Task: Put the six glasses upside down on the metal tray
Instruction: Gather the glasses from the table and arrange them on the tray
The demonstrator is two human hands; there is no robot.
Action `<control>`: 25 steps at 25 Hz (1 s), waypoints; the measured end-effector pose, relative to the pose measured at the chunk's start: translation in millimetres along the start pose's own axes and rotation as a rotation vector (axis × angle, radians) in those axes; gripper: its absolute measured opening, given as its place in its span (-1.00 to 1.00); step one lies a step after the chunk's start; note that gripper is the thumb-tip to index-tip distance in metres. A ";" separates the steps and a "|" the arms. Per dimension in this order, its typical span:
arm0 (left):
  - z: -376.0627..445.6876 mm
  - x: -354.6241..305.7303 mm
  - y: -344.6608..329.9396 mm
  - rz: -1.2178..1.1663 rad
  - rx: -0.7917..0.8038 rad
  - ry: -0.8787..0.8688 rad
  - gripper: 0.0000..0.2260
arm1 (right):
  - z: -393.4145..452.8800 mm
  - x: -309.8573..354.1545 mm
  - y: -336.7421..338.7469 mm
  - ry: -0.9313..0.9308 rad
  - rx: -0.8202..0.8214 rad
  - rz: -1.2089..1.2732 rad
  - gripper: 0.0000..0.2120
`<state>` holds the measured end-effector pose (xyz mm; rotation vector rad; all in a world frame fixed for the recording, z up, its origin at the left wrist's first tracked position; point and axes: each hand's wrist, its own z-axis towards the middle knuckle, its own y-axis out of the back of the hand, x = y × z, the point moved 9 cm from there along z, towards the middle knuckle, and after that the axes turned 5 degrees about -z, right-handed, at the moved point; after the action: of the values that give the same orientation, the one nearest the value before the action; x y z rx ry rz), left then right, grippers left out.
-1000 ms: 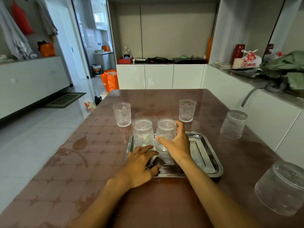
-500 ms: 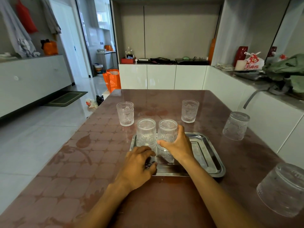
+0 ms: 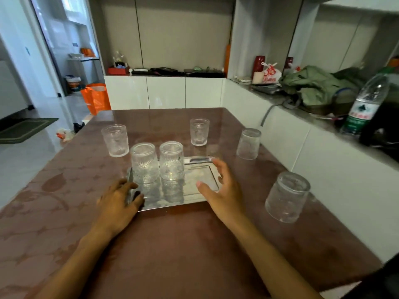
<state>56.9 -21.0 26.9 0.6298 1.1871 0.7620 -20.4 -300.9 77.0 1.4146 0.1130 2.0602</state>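
A metal tray (image 3: 195, 172) lies on the brown table. Two ribbed glasses stand upside down on its far left part: one (image 3: 144, 162) at the left, one (image 3: 172, 160) beside it. My left hand (image 3: 117, 202) rests on the tray's near left corner. My right hand (image 3: 223, 190) hovers open over the tray's right side, holding nothing. On the table stand two upright glasses, one (image 3: 115, 140) far left and one (image 3: 199, 131) far centre. Two upside-down glasses stand to the right, one (image 3: 248, 143) far and one (image 3: 287, 196) near.
A white counter runs along the table's right edge, with a water bottle (image 3: 363, 105), a green bag (image 3: 317, 87) and small items on it. White cabinets stand behind the table. An orange bag (image 3: 96, 98) sits on the floor at the left.
My right hand has let go of the second upside-down glass on the tray and moved right, opening. The view has shifted to the right.
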 end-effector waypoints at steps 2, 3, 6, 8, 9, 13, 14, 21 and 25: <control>-1.5 -0.8 -0.9 0.003 0.034 0.013 -0.65 | -25.2 2.6 50.6 0.068 -0.193 -0.080 -0.41; -3.1 -2.7 -1.1 -0.001 0.048 0.020 -0.61 | -36.6 2.3 77.8 0.091 -0.322 -0.146 -0.36; -7.3 -9.0 0.2 -0.020 0.046 0.047 -0.57 | -57.3 -15.6 144.7 0.032 -0.626 -0.345 -0.16; -7.2 -8.9 1.7 -0.011 0.048 0.067 -0.66 | -53.5 -48.1 158.3 -0.181 -0.566 -0.290 -0.06; -7.8 -9.8 2.0 -0.010 0.053 0.069 -0.69 | -50.8 -64.4 155.8 -0.268 -0.483 -0.224 -0.04; -7.1 -8.0 4.2 -0.103 0.044 0.081 -0.68 | -46.1 -82.6 153.4 -0.320 -0.382 -0.187 0.00; -4.5 -3.0 5.5 -0.149 0.027 0.104 -0.72 | -42.3 -79.3 152.2 -0.310 -0.377 -0.160 0.01; 25.0 13.3 8.6 -0.343 -0.024 0.228 -0.73 | 48.7 -17.1 67.3 -0.112 -0.172 0.097 -0.24; 27.4 9.7 8.0 -0.269 -0.054 0.158 -0.81 | 95.3 -12.7 -1.0 -0.106 -0.052 -0.003 -0.24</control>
<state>83.6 -9.4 34.8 0.3605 1.3595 0.6211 65.5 -332.7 106.3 1.4875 0.0180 1.9667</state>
